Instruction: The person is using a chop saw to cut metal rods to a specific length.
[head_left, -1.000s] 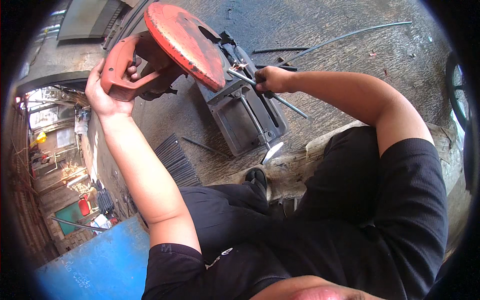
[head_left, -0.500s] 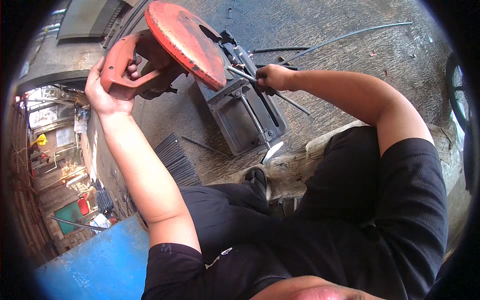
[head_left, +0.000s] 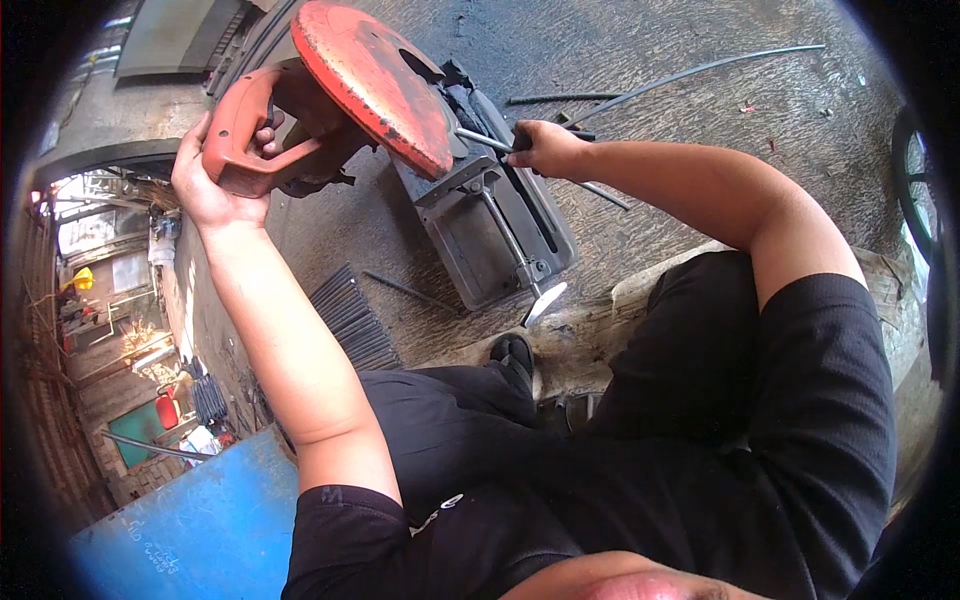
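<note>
My left hand (head_left: 222, 190) is wrapped round the red handle (head_left: 238, 125) of a chop saw, its fingers curling in by the trigger. The saw's worn red blade guard (head_left: 365, 85) tilts over a grey metal base (head_left: 470, 260) with a vise screw and a pale crank lever (head_left: 544, 304). In my right hand (head_left: 548, 150) is a thin metal rod (head_left: 484, 140), gripped to the right of the base. One end of the rod reaches under the guard's lower edge; the other sticks out past my hand. The guard hides the blade.
Several short dark rods (head_left: 350, 318) lie in a row left of the base, with one loose rod (head_left: 408, 291) beside them. A long rod (head_left: 700, 68) crosses the floor behind my right hand. A blue panel (head_left: 190, 515) stands at lower left, near sparks (head_left: 140, 340).
My right hand has shifted slightly and turned on the rod. The rod's free end now lies a little farther right and higher. The left hand and the saw have barely moved.
</note>
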